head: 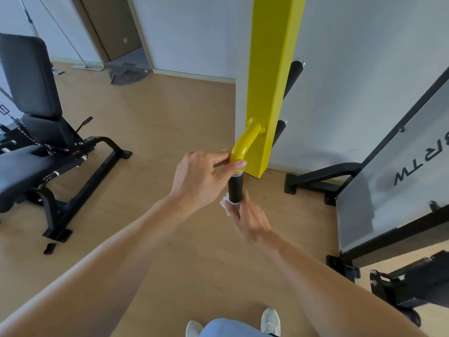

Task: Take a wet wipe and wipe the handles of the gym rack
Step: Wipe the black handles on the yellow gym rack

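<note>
One handle (235, 188) under way at the yellow post's (272, 81) lower end — my right hand (250, 221) grips the wet wipe (225, 206) round its black grip, left hand (204, 177) pinching the yellow bend above — others seemingly left.

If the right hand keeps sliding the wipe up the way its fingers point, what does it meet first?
Probably the left hand, gripping the yellow handle bend just above the black grip. The right hand holds the wet wipe at the grip's lower end.

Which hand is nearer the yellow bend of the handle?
Left. The left hand grips the yellow bend itself; the right hand is lower, holding the wet wipe around the black grip's bottom end.
</note>
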A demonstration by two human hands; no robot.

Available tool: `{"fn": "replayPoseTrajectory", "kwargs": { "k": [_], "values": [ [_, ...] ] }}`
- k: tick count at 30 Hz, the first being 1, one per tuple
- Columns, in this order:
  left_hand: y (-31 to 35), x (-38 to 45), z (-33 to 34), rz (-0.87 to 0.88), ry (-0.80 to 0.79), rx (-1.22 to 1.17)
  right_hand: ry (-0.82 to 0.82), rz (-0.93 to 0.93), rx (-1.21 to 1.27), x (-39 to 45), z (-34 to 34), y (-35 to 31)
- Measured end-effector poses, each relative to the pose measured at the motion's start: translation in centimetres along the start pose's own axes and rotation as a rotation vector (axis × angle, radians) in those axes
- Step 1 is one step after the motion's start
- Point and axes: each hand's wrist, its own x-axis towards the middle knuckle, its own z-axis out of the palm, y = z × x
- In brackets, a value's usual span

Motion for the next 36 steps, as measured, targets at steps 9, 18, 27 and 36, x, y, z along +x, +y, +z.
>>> {"fn": "replayPoseTrajectory", "kwargs": {
  "k": [9,18,27,36],
  "values": [
    [0.3,-0.2,0.2,-0.013,-0.007,-0.036,0.041,0.033,0.054,0.7,-0.2,-0.4],
    [0.4,-0.3,0.0,-0.023,-0.031,-0.076,0.177,-0.18,0.248,1.8,-2.7,-3.3],
    [-0.7,-0.5,-0.1,-0.001,-0.185,-0.205,-0.306,0.396,0.153,-2.3,3.0,2.2],
    [-7.7,-0.1,-3.8,-0.237,-0.103,-0.471,0.099,0.336,0.686,3.0,1.6,-11.6]
  ]
}}
